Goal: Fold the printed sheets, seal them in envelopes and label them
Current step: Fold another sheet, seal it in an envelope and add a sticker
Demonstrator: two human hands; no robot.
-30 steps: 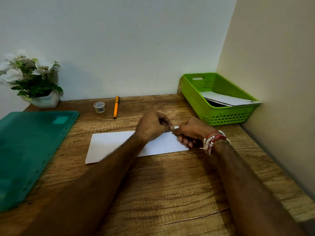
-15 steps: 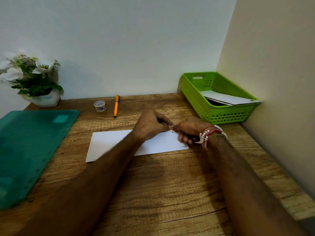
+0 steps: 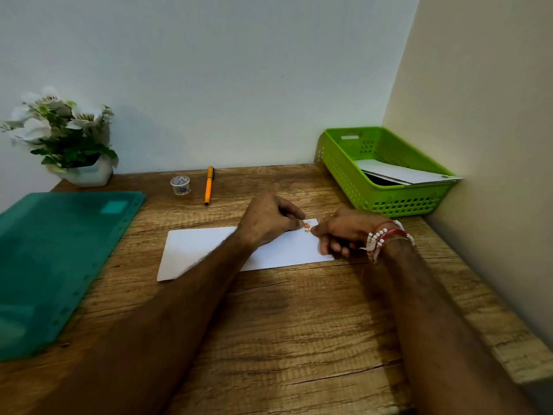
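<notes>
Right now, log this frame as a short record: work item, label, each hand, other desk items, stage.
work item: white envelope flat on desk
label: small printed label at envelope's far right corner
left hand: pinches label
right hand: pinches label's other edge
basket: green basket, papers inside
also: pen, tape roll, green folder, plant
stage: labelling; stuck down or not, cannot tell

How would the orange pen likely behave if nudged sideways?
The pen looks slim and round, so it would probably roll across the flat desk. It seems stiff and light, likely easy to lift.
</notes>
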